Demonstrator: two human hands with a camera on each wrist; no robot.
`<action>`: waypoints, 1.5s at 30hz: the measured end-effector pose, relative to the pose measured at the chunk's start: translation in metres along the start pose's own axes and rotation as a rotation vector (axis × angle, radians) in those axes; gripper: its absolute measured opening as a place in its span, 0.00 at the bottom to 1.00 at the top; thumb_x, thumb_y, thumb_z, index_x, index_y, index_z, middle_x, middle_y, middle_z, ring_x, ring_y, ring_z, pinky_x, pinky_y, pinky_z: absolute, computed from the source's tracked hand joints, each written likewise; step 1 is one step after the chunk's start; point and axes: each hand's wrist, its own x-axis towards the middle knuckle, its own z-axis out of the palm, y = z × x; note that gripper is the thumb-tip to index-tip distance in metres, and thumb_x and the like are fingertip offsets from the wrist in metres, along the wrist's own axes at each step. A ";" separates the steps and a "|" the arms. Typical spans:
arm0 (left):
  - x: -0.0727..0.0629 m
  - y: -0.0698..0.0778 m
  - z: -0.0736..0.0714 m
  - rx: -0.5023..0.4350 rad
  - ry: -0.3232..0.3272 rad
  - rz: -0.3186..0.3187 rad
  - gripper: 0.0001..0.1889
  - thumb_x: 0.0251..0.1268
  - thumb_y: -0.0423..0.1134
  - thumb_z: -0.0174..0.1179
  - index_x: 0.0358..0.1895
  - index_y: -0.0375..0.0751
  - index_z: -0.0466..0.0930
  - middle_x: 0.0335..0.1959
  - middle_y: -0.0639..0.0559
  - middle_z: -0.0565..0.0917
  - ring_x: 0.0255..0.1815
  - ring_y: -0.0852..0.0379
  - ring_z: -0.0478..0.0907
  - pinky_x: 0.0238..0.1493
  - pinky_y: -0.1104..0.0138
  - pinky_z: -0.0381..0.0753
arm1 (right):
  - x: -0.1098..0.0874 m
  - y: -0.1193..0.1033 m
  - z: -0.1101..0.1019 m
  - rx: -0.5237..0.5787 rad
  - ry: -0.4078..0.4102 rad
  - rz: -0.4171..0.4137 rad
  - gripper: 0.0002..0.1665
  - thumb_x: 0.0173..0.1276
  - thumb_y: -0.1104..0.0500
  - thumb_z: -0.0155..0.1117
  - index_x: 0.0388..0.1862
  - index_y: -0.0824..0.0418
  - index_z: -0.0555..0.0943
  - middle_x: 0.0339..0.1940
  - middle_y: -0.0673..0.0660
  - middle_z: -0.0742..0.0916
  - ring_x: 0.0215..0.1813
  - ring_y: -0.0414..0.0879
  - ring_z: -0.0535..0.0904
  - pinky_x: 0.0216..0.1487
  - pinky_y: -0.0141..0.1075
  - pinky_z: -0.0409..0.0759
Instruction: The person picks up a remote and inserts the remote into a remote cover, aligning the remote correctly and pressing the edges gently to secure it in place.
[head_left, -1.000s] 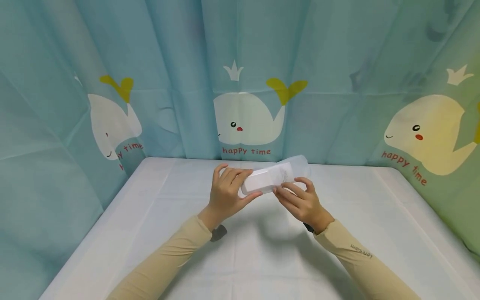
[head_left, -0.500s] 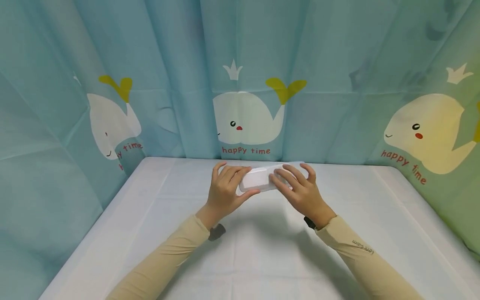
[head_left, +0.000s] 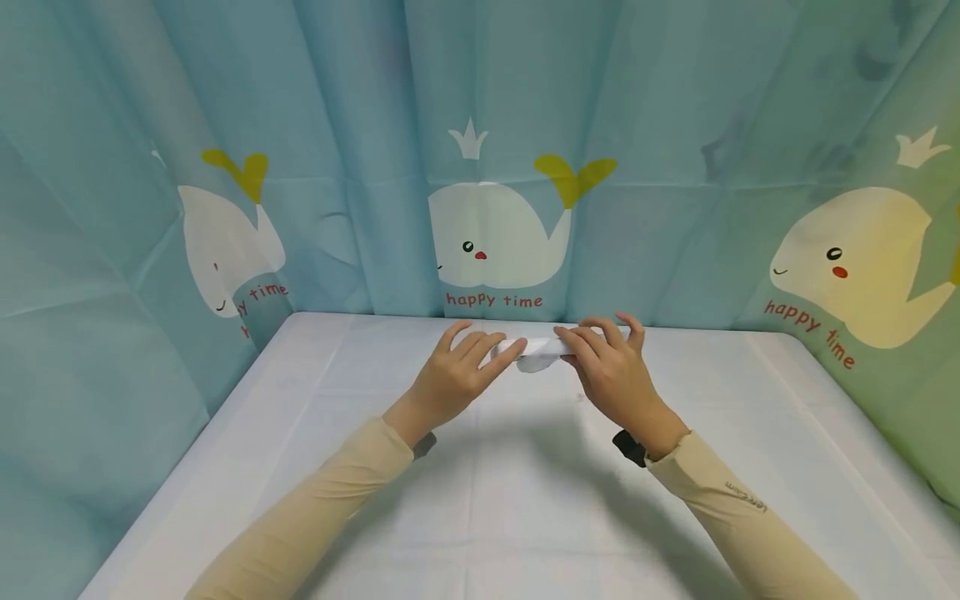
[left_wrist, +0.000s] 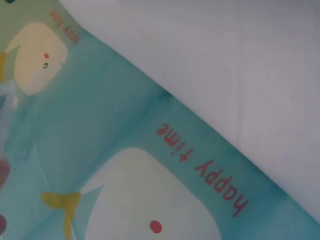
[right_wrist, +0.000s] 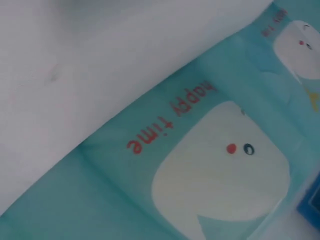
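In the head view, a slim white box (head_left: 546,347) in translucent wrapping is held level above the far part of the table, one long edge toward me. My left hand (head_left: 450,383) pinches its left end between thumb and fingers. At the other end, my right hand (head_left: 617,379) grips it, thumb underneath and fingers along the top. A pale loose flap (head_left: 534,364) hangs below the middle of the box. Fingers hide both ends. Fingertips (left_wrist: 3,172) just enter the left wrist view. A blue printed patch (right_wrist: 312,204) shows at the right wrist view's edge.
A white cloth (head_left: 517,517) covers the table. Behind it hangs a blue-green curtain (head_left: 660,250) with printed whales, close to the table's far edge. Dark wrist devices (head_left: 628,448) sit under both wrists.
The box has turned from its broad printed face to a narrow edge. My right hand has shifted from its lower edge to grip the right end, and the flap now hangs beneath.
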 end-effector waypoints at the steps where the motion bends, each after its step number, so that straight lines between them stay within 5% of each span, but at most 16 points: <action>1: 0.000 0.000 0.001 0.020 0.008 0.000 0.25 0.50 0.35 0.68 0.55 0.51 0.78 0.39 0.53 0.84 0.37 0.58 0.80 0.53 0.59 0.75 | 0.001 0.000 -0.001 0.013 -0.020 0.011 0.15 0.61 0.65 0.63 0.48 0.67 0.80 0.34 0.61 0.85 0.42 0.57 0.75 0.52 0.62 0.59; 7: 0.000 0.000 0.004 0.016 0.032 -0.044 0.25 0.45 0.42 0.73 0.51 0.45 0.80 0.40 0.52 0.84 0.40 0.56 0.80 0.54 0.57 0.74 | 0.007 -0.001 -0.008 0.073 -0.139 0.027 0.24 0.52 0.69 0.70 0.50 0.65 0.78 0.36 0.59 0.84 0.43 0.56 0.75 0.55 0.63 0.58; 11: -0.002 0.001 0.000 -0.085 -0.030 -0.100 0.30 0.40 0.50 0.75 0.50 0.42 0.81 0.39 0.52 0.84 0.40 0.56 0.81 0.57 0.53 0.72 | 0.007 -0.001 -0.012 0.079 -0.208 0.033 0.31 0.50 0.61 0.73 0.55 0.62 0.76 0.44 0.60 0.82 0.50 0.57 0.73 0.58 0.63 0.55; 16: -0.005 0.004 -0.005 -0.213 -0.127 -0.187 0.33 0.40 0.54 0.74 0.51 0.40 0.80 0.40 0.51 0.84 0.41 0.56 0.81 0.60 0.50 0.69 | 0.003 -0.003 -0.015 0.079 -0.200 -0.014 0.45 0.38 0.52 0.81 0.58 0.62 0.74 0.50 0.62 0.81 0.55 0.57 0.71 0.58 0.63 0.54; 23: -0.003 0.006 -0.006 -0.250 -0.173 -0.214 0.32 0.42 0.55 0.72 0.51 0.39 0.80 0.43 0.50 0.85 0.41 0.56 0.81 0.62 0.49 0.67 | 0.007 -0.005 -0.016 0.131 -0.200 -0.017 0.45 0.37 0.59 0.82 0.59 0.62 0.75 0.52 0.59 0.83 0.60 0.56 0.71 0.59 0.61 0.53; 26: 0.001 0.008 -0.007 -0.214 -0.162 -0.262 0.32 0.42 0.57 0.72 0.49 0.38 0.81 0.41 0.50 0.86 0.40 0.56 0.82 0.60 0.49 0.68 | 0.006 -0.008 -0.013 0.089 -0.116 -0.051 0.36 0.47 0.57 0.77 0.57 0.62 0.76 0.54 0.62 0.81 0.60 0.58 0.69 0.58 0.60 0.52; 30: 0.010 0.010 -0.010 -0.208 -0.146 -0.369 0.31 0.42 0.58 0.71 0.47 0.38 0.82 0.40 0.49 0.86 0.41 0.54 0.82 0.60 0.48 0.69 | 0.002 -0.014 -0.003 -0.016 0.124 -0.145 0.12 0.66 0.55 0.62 0.42 0.62 0.81 0.42 0.63 0.84 0.51 0.57 0.73 0.53 0.55 0.55; 36: 0.023 0.017 -0.012 -0.270 -0.125 -0.495 0.29 0.42 0.56 0.71 0.45 0.40 0.82 0.40 0.50 0.86 0.42 0.53 0.81 0.60 0.47 0.68 | 0.000 -0.017 0.013 -0.099 0.377 -0.161 0.10 0.66 0.58 0.61 0.28 0.62 0.82 0.26 0.57 0.86 0.40 0.54 0.79 0.49 0.52 0.59; 40: 0.026 0.022 -0.012 -0.282 -0.090 -0.531 0.28 0.43 0.56 0.71 0.45 0.41 0.82 0.38 0.50 0.86 0.40 0.54 0.80 0.60 0.48 0.68 | 0.002 -0.017 0.017 -0.113 0.475 -0.105 0.10 0.64 0.59 0.63 0.27 0.64 0.83 0.23 0.58 0.86 0.34 0.54 0.78 0.45 0.52 0.61; 45: 0.025 0.024 -0.012 -0.267 -0.055 -0.544 0.29 0.41 0.57 0.71 0.45 0.41 0.82 0.37 0.51 0.86 0.40 0.55 0.79 0.60 0.49 0.67 | 0.004 -0.019 0.014 -0.130 0.465 -0.054 0.10 0.63 0.59 0.62 0.29 0.65 0.83 0.26 0.59 0.87 0.34 0.54 0.77 0.44 0.52 0.63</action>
